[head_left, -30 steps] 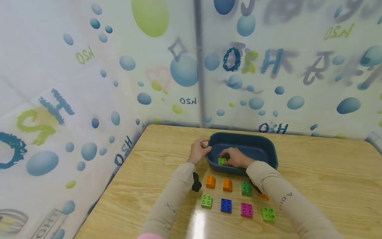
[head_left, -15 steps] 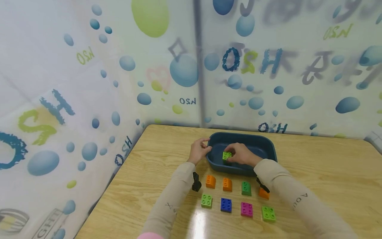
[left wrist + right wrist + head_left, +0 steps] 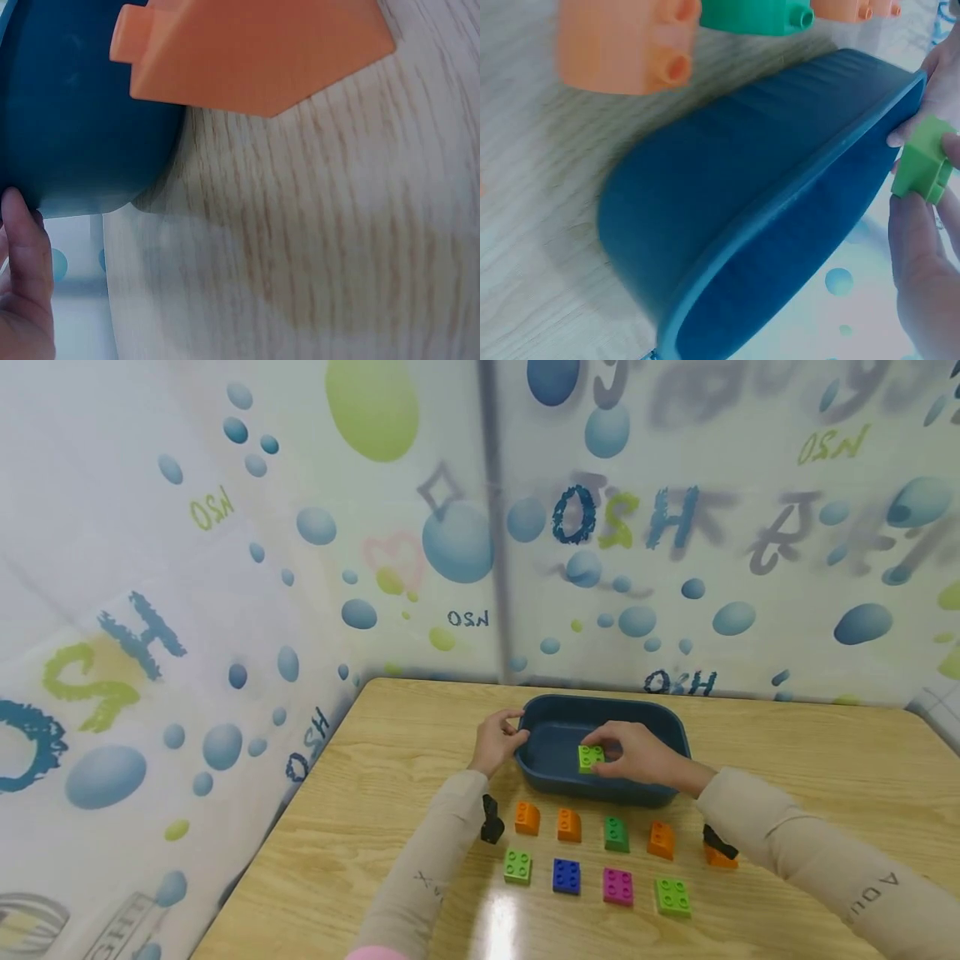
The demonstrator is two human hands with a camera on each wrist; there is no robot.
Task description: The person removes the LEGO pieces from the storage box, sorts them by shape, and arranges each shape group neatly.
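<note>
My right hand [image 3: 641,756] pinches a lime green toy brick [image 3: 589,758] between thumb and fingers, over the dark blue bin [image 3: 592,787]. In the right wrist view this brick [image 3: 922,159] is held up beyond the bin's rim [image 3: 780,202], its studs partly behind the fingers. At the bin's left end my left hand [image 3: 495,743] grips the rim with thumb and fingers. The left wrist view shows one finger [image 3: 28,240] against the bin's outer wall [image 3: 82,127].
In front of the bin stand two rows of bricks. The back row has orange sloped bricks [image 3: 527,818] and a green one [image 3: 617,833]. Nearer are light green [image 3: 517,866], blue [image 3: 567,876], magenta [image 3: 618,887] and green [image 3: 672,897] bricks. A printed curtain [image 3: 600,568] hangs behind the table.
The right hand has raised the lime green brick from the bin's inside and moved right with it. Its sleeve has shifted right, uncovering orange bricks. The left hand stays at the rim.
</note>
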